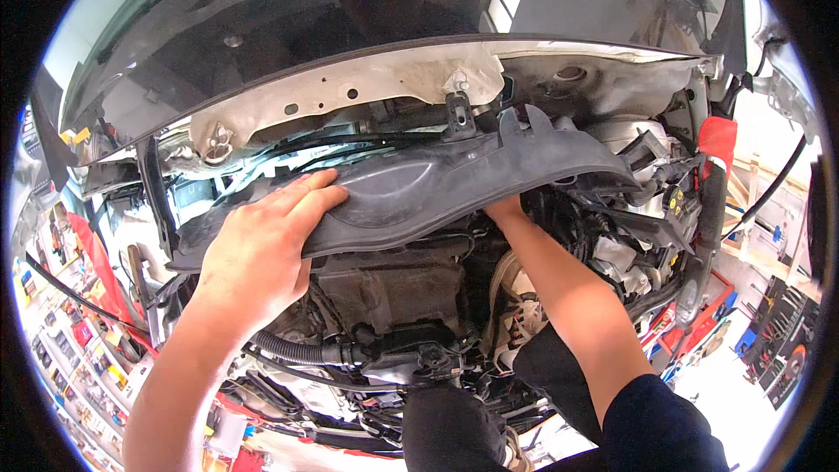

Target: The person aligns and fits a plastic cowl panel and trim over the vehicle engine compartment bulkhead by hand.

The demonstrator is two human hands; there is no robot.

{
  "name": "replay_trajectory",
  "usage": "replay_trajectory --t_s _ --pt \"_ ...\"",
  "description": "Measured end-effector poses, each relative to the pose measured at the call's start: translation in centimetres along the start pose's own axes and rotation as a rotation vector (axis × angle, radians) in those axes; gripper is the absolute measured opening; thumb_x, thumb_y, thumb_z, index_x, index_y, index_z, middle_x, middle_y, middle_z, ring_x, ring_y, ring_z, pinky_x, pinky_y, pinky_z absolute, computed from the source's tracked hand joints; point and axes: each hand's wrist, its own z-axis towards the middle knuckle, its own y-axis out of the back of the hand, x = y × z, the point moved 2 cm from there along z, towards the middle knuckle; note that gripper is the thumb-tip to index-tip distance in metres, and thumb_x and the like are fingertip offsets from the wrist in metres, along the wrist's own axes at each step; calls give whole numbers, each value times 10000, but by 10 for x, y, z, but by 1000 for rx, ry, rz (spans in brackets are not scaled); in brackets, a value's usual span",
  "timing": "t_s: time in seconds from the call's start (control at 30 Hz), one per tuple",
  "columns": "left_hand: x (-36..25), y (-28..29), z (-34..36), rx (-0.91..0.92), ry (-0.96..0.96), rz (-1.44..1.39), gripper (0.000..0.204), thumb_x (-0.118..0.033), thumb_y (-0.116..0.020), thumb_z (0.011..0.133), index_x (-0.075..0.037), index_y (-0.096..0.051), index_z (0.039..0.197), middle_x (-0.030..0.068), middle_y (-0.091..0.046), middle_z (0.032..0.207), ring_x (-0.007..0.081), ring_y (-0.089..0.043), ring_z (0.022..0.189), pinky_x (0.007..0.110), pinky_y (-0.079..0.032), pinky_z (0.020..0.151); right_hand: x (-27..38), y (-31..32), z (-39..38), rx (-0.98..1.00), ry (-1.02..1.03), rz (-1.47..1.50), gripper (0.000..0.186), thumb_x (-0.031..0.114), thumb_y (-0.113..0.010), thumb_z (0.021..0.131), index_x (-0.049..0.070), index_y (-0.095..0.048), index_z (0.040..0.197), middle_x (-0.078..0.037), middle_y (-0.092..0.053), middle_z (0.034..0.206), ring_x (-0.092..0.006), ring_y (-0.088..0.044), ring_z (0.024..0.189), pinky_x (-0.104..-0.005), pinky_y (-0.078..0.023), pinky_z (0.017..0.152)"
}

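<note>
A long black plastic cowl panel (393, 188) lies across the engine bay below the windshield (350, 0), tilted with its right end higher. My left hand (275, 218) grips its left part, fingers over the top and thumb at the lower edge. My right hand (504, 208) reaches under the panel right of the middle; its fingers are hidden there, so what they touch does not show. A wiper spindle (460, 114) stands just behind the panel's upper edge.
Below the panel sit a dark engine cover (389, 293) and a ribbed black hose (306, 350). Exposed wiring and metal parts (629, 253) fill the right side. My knee (450, 428) is close to the front of the bay. A tool board (778, 341) stands at far right.
</note>
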Motion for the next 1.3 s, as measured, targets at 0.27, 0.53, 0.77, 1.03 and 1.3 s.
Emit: replay_trajectory --t_s 0.27,0.53,0.77,1.03,1.3 --pt "-11 -9 -6 -134 51 40 641 67 -629 636 -107 -536 1247 61 -537 1375 265 -549 1215 374 -481 985 5 -1 -9 -214 -541 1178 629 113 -728 833 79 -413 1377 -96 -526 1344 -310 -565 1104 -477 -460 941" --pt "-1 -4 -3 -226 -2 -42 609 108 -587 572 -73 -605 1154 104 -633 1244 322 -626 1080 383 -521 881 -11 -28 9 -438 -217 745 507 194 -823 768 -30 -598 1164 -96 -662 1170 -232 -607 1064 -353 -450 970" --pt "-5 -3 6 -265 -19 8 552 45 -650 652 -104 -613 1183 106 -649 1198 331 -638 1014 410 -516 847 -23 17 -14 -108 -118 206 409 315 -692 869 12 -621 1135 -160 -659 1184 -337 -619 1088 -406 -478 944" --pt "7 9 -5 -140 -29 136 528 -71 -672 748 -103 -545 1260 162 -672 1036 358 -635 941 445 -504 838 170 235 -211 -119 1177 -590 397 130 -725 734 34 -601 1099 -108 -626 1085 -332 -602 975 -452 -475 857" --pt "13 -5 -5 -283 -93 124 489 -29 -645 733 -91 -571 1212 172 -676 955 382 -639 861 456 -510 776 162 252 -168 -365 303 -691 340 228 -735 830 -3 -599 1038 -185 -675 895 -362 -668 815 -403 -505 750"
